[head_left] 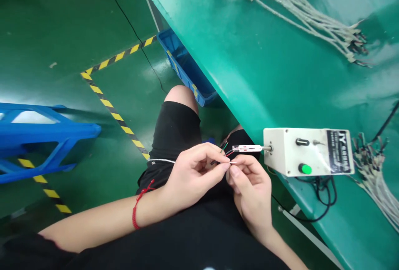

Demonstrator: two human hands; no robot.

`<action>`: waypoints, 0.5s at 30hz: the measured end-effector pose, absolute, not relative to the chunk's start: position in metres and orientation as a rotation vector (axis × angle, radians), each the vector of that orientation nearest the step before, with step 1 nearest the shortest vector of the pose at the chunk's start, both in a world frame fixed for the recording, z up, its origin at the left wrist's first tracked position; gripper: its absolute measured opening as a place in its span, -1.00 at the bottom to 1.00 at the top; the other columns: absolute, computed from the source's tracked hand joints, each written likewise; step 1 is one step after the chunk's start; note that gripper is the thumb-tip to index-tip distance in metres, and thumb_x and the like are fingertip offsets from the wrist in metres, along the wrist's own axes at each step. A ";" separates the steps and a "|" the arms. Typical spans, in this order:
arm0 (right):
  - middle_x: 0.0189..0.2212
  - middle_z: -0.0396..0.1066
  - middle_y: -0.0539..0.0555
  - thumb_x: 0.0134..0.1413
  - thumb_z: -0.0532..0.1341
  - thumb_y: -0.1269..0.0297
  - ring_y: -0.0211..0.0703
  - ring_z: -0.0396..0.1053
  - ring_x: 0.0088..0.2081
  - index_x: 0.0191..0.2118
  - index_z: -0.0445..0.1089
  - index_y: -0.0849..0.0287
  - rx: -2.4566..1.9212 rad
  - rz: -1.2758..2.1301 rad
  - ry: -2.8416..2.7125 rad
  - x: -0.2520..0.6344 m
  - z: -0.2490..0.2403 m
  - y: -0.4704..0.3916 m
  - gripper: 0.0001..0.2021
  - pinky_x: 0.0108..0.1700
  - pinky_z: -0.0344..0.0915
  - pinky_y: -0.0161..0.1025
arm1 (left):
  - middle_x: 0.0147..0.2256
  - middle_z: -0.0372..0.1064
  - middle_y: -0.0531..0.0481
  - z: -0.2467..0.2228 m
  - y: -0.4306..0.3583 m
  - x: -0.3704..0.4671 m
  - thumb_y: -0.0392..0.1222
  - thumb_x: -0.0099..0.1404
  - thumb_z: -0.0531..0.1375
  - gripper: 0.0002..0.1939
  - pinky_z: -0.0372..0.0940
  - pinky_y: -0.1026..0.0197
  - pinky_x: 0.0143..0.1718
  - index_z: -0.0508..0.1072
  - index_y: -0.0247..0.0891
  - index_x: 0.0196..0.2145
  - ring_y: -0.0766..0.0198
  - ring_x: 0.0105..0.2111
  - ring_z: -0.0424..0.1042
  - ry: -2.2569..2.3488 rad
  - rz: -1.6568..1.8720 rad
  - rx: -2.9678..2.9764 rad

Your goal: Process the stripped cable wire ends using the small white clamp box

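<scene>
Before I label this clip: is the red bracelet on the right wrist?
No, the red bracelet circles the left wrist.

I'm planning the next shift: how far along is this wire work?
Done: possibly one of the two cable bundles on the table, but I can't tell which. In hand: one cable, its thin wires between the left hand and right hand. Left: probably this cable, its wires still splayed, and perhaps the other bundle.

Two hands (190, 175) (253, 187), two cable bundles (301, 10) (378, 180), one machine (291, 151).
</scene>
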State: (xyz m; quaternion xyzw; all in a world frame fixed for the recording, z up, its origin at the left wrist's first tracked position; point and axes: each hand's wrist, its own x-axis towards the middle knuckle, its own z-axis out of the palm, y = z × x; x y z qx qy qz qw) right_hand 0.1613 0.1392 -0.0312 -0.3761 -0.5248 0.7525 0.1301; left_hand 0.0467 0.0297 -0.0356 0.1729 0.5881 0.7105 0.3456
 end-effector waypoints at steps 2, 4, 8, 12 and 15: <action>-0.54 0.30 -0.10 0.24 0.37 0.27 -0.34 0.25 -0.51 -0.20 0.49 0.11 -1.090 2.198 -1.497 0.164 -0.034 0.140 -0.92 -0.46 0.20 -0.37 | -0.26 0.50 -0.09 -0.035 0.028 0.047 -0.34 0.31 0.36 -0.97 0.35 0.29 -0.43 0.59 -0.27 -0.27 0.26 -0.34 0.51 1.544 1.842 0.486; -0.56 0.27 -0.11 0.25 0.36 0.28 -0.35 0.24 -0.53 -0.21 0.49 0.11 -1.081 2.208 -1.482 0.166 -0.035 0.140 -0.93 -0.47 0.19 -0.37 | -0.26 0.50 -0.09 -0.035 0.027 0.048 -0.34 0.31 0.36 -0.96 0.34 0.28 -0.43 0.58 -0.27 -0.28 0.26 -0.34 0.52 1.564 1.841 0.509; -0.60 0.23 -0.14 0.24 0.36 0.30 -0.35 0.23 -0.57 -0.22 0.49 0.10 -1.053 2.210 -1.463 0.167 -0.037 0.139 -0.95 -0.49 0.19 -0.34 | -0.27 0.51 -0.09 -0.034 0.027 0.047 -0.34 0.31 0.35 -0.97 0.35 0.28 -0.43 0.58 -0.27 -0.28 0.27 -0.36 0.52 1.593 1.822 0.538; -0.62 0.22 -0.14 0.23 0.36 0.29 -0.34 0.19 -0.58 -0.22 0.48 0.09 -1.042 2.216 -1.450 0.165 -0.037 0.138 -0.94 -0.50 0.19 -0.34 | -0.28 0.51 -0.09 -0.033 0.028 0.046 -0.32 0.31 0.35 -0.98 0.38 0.27 -0.42 0.58 -0.26 -0.28 0.25 -0.35 0.53 1.602 1.826 0.549; -0.62 0.22 -0.15 0.23 0.36 0.29 -0.34 0.17 -0.58 -0.22 0.48 0.09 -1.040 2.237 -1.428 0.165 -0.037 0.139 -0.94 -0.50 0.19 -0.35 | -0.27 0.51 -0.09 -0.033 0.027 0.047 -0.33 0.31 0.35 -0.97 0.38 0.27 -0.41 0.59 -0.26 -0.28 0.24 -0.35 0.53 1.604 1.819 0.548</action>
